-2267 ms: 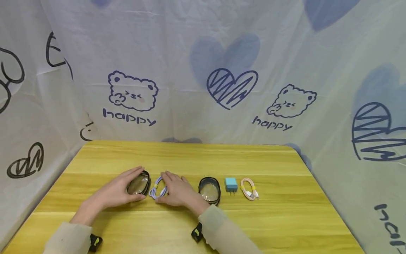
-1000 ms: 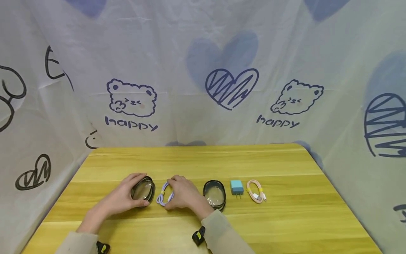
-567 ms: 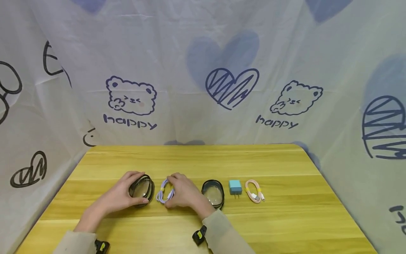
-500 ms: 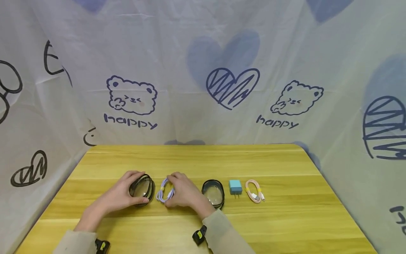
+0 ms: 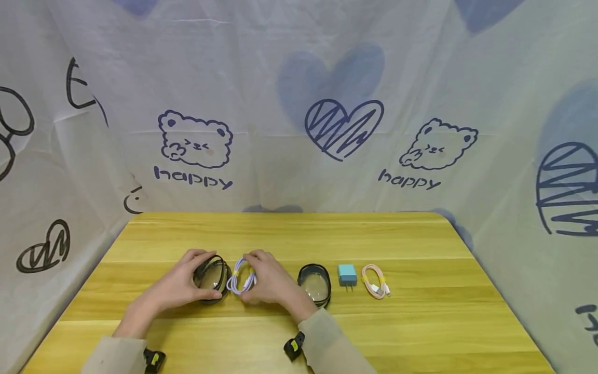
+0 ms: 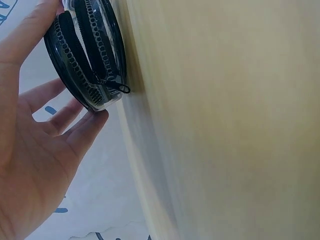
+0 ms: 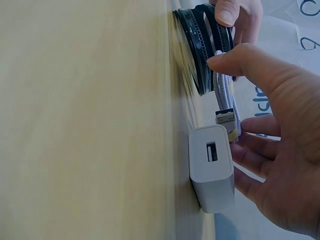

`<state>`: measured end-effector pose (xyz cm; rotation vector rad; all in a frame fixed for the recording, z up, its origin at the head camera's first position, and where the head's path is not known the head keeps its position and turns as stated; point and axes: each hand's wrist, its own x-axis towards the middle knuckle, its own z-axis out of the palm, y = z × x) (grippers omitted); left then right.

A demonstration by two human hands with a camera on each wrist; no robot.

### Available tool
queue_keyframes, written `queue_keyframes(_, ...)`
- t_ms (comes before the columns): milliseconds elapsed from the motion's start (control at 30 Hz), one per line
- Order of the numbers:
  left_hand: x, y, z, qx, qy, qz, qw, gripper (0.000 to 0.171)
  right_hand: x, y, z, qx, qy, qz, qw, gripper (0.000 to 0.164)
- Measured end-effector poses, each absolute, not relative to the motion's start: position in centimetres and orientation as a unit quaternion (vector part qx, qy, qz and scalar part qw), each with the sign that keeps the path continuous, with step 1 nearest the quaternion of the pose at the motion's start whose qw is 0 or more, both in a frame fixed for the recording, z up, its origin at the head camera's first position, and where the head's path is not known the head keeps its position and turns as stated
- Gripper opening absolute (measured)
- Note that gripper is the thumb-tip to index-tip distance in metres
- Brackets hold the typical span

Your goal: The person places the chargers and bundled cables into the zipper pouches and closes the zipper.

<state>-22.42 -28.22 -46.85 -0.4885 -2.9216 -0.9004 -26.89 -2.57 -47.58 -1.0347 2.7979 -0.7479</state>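
My left hand grips a small clear pouch with black trim, thumb at the near side and fingers at the far side. In the left wrist view the pouch's zipper is undone, its two toothed edges parted. My right hand pinches a coiled lilac cable with yellow ties between thumb and fingers. The coil meets the pouch's right edge. In the right wrist view the cable's USB plug hangs just above a white charger, which my right hand hides from the head view.
Right of my right hand lie a second clear pouch with black trim, a blue charger with its prongs toward me, and a coiled pink cable. The wooden table is backed by a printed white cloth.
My right hand has carried the lilac cable left, up to the pouch's edge. The pouch in my left hand now gapes wider. The head view has also shifted a little.
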Motion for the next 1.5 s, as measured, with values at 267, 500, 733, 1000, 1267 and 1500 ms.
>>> queue_keyframes(267, -22.6, -27.7, -46.7, -0.155, -0.942, -0.298, 0.018, 0.107, -26.6, -2.5, -47.1, -0.349, 0.907, -0.233, 0.03, 0.097)
queue_keyframes(500, -22.7, -27.3, -46.5, -0.156, -0.939, -0.308, 0.013, 0.107, -26.6, -2.4, -47.1, -0.352, 0.91, -0.216, 0.038, 0.094)
queue_keyframes(733, -22.8, -27.2, -46.4, -0.155, -0.93, -0.332, -0.002, 0.11, -26.5, -2.6, -47.2, -0.353, 0.911, -0.206, 0.048, 0.096)
queue_keyframes(1000, -23.2, -27.2, -46.1, -0.164, -0.92, -0.354, -0.023, 0.107, -26.3, -3.2, -46.9, -0.361, 0.911, -0.19, 0.059, 0.097)
queue_keyframes(1267, -23.3, -27.2, -46.2, -0.163, -0.919, -0.358, -0.033, 0.107, -26.7, -3.6, -46.3, -0.378, 0.906, -0.184, 0.053, 0.094)
queue_keyframes(1500, -23.3, -27.1, -46.2, -0.163, -0.914, -0.369, -0.041, 0.105, -27.6, -4.2, -46.4, -0.383, 0.899, -0.201, 0.07, 0.091)
